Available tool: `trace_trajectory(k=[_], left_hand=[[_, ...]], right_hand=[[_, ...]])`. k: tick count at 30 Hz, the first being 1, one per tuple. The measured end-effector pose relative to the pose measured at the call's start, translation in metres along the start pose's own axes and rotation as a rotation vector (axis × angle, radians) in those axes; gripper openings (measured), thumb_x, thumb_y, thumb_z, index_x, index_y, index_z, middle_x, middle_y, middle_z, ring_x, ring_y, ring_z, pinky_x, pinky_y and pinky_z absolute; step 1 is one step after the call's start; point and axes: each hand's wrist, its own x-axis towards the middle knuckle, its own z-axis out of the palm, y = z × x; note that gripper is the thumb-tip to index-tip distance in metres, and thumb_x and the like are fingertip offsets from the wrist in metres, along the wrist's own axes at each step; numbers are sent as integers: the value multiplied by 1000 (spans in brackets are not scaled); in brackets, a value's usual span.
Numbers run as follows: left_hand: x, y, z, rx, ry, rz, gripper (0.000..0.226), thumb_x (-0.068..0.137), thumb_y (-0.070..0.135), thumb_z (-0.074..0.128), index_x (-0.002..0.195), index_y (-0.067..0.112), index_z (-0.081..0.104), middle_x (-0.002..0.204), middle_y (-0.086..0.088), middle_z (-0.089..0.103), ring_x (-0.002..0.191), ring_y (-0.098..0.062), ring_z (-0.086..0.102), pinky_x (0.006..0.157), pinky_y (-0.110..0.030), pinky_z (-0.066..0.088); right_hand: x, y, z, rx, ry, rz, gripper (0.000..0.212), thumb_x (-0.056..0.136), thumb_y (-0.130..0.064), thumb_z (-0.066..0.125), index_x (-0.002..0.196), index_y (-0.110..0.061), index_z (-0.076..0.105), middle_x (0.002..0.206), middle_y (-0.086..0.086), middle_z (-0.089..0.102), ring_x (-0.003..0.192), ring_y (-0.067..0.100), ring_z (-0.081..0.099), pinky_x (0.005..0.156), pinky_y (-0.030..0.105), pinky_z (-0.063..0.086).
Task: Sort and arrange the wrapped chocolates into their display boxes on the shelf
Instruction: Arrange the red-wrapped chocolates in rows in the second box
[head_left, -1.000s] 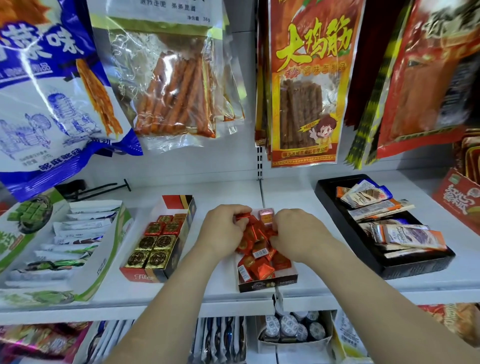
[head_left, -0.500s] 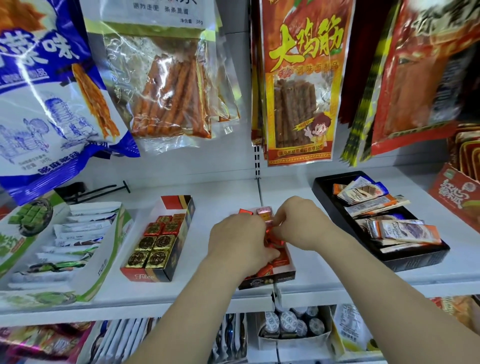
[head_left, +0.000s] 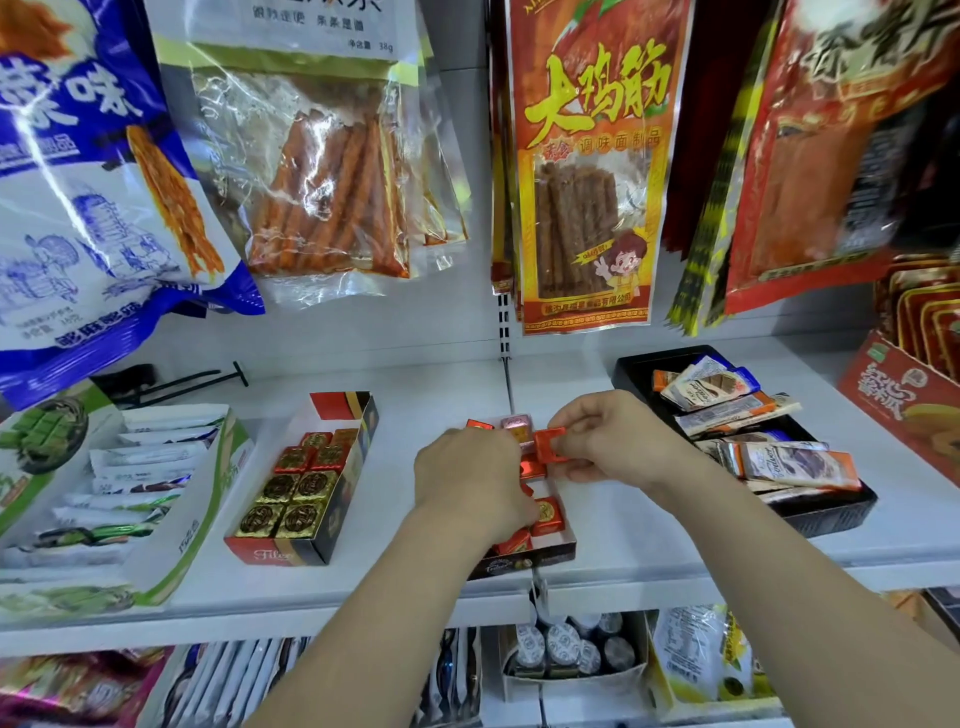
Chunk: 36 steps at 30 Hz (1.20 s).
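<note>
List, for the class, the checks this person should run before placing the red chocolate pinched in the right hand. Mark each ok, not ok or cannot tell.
1. Grip on the red chocolate: the right hand pinches it above the middle box. Ok.
2. Path clear of the left hand: it lies over that box's contents. Not ok.
3. Free slot in that box: mostly hidden beneath the left hand. Cannot tell.
4. One colour per box: a pink chocolate sits at the back among red ones. Not ok.
5. Order in the left box: gold and red squares in rows, room at the back. Ok.
</note>
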Motion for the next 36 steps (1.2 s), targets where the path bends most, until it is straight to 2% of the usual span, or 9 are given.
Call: trace_trajectory(k=[4,6,11,15,20,27,31,34,36], left_hand=[[0,-9,-3,-189,23,10,34,74,48,64,58,24,45,58,9,47,64,-17,50,58,-26,36],[2,-15,-4,-338,7,-44,32,71,47,65,55,21,58,53,4,56,58,-16,55,51,-26,37],[10,-38,-5,-778,201,-147,18,82,31,66,73,19,75,59,5,65,57,-7,58,52,-26,46],[18,-43,10,-591,285,-59,13,86,21,60,83,18,72,66,1,60,66,-16,55,62,-33,47],[28,-35,23,-440,257,47,22,92,28,54,108,29,68,84,5,47,78,-13,50,68,-25,39],[36,-34,31,-440,140,-19,38,95,31,47,133,29,53,106,-6,50,101,-24,55,87,-33,47],[40,-43,33,-459,95,-36,28,92,30,51,117,24,63,99,-8,51,101,-24,52,82,-33,44],[44,-51,38,-433,66,-50,17,91,35,49,92,25,63,95,-9,53,105,-25,47,74,-31,37],[47,-54,40,-450,41,-68,16,92,38,48,87,29,61,97,-10,55,108,-24,45,75,-32,37]], right_hand=[[2,2,3,-47,36,-23,6,85,1,66,88,-5,65,72,10,67,56,19,67,49,21,52],[3,3,5,-57,34,-26,7,85,0,67,87,-6,66,71,10,68,53,17,66,50,23,55],[3,6,4,-61,32,-36,9,85,1,66,86,-7,64,71,9,65,51,15,65,51,24,55],[-2,7,5,-106,6,-90,14,84,4,64,86,-10,65,70,6,60,55,15,62,56,24,54],[-5,9,10,-280,37,-170,11,85,-7,64,91,-16,67,82,7,66,69,18,64,74,37,57],[-5,10,10,-308,85,-209,13,88,-15,64,98,-22,68,86,5,67,77,24,68,77,42,58],[-9,7,4,-292,27,-204,14,85,-9,66,92,-20,71,87,10,68,74,22,69,75,39,59],[-14,2,2,-197,-97,-177,12,89,-8,64,91,-16,72,78,4,68,60,5,67,58,19,54],[-17,0,2,-155,-154,-160,15,91,-7,61,97,-12,74,82,2,70,60,0,66,56,11,50]])
